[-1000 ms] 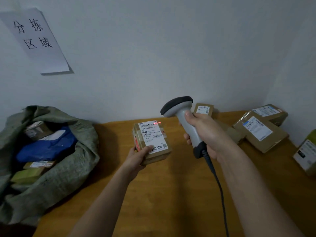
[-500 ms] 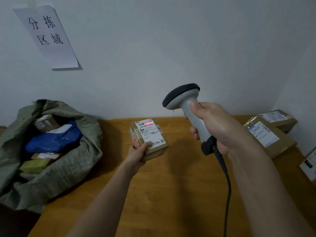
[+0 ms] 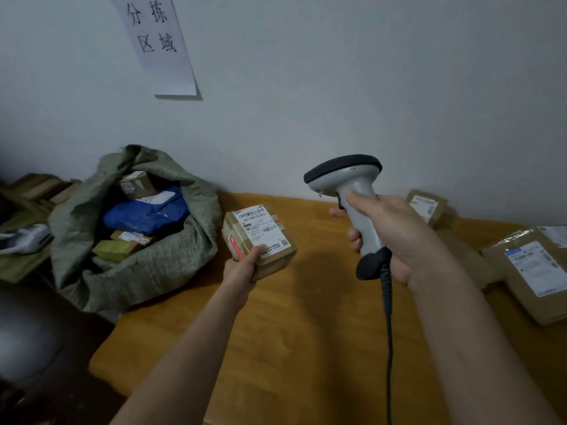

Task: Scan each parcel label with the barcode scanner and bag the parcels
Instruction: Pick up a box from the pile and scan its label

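Observation:
My left hand (image 3: 242, 268) grips a small brown parcel (image 3: 259, 237) by its near corner, label up, just above the wooden table (image 3: 306, 332). To its right my right hand (image 3: 395, 237) holds the grey barcode scanner (image 3: 349, 194) upright by the handle, head turned toward the parcel; its cable hangs down. No red scan light shows on the label. At the left stands an open green woven bag (image 3: 138, 265) with several parcels inside, a blue one among them.
More brown parcels lie on the table's right side, a large one (image 3: 534, 271) near the edge and a small one (image 3: 425, 207) by the wall. A paper sign (image 3: 156, 44) hangs on the wall. A dark object and white device (image 3: 24, 240) sit far left.
The red scan line seen on the label has gone. The view has swung left, and the parcel in my left hand sits closer to the bag.

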Demonstrator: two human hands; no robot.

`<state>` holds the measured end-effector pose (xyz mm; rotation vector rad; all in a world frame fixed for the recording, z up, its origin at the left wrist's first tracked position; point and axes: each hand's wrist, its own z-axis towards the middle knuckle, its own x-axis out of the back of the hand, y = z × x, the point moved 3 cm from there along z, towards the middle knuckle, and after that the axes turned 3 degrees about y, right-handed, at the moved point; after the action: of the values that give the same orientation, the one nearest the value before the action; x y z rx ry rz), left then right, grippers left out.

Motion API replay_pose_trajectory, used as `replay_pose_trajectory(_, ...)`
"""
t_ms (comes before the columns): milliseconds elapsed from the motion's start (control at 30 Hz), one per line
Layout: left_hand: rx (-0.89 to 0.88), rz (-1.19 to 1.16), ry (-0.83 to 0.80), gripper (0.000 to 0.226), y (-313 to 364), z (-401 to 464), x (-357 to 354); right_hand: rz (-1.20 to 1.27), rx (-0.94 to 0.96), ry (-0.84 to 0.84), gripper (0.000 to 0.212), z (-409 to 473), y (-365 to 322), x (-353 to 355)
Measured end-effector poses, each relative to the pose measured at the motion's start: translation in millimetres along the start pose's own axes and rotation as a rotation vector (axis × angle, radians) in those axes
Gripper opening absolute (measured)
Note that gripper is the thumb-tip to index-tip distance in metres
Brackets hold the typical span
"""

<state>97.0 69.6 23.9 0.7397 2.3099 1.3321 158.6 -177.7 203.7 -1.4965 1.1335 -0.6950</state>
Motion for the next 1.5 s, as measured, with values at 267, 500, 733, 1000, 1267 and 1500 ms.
replay_pose_trajectory(267,-0.236,0.122,0.520,0.098,71,53,127,0.595,-0.351,-0.166,0.040,67,74,-104)
replay_pose_trajectory(500,-0.525,0.364,0.465,0.065,126,134,184,0.869,-0.589,-0.063,0.033,148,146,-227)
replay_pose_trajectory(733,-0.572,0.429,0.267,0.067,128,193,208,0.815,-0.773,0.019,0.036,207,216,-319)
replay_pose_trajectory(1000,-0.488,1.164,0.077,0.094,115,222,196,0.945,-0.458,0.313,0.054,220,213,-247)
replay_pose_trajectory(1267,-0.640,1.281,0.156,0.043,89,210,123,0.820,-0.414,0.295,0.008,207,214,-207)
replay_pose_trajectory(1500,-1.209,1.027,-0.086,0.027,73,151,-48,0.706,-0.267,0.573,0.037,168,183,-59)
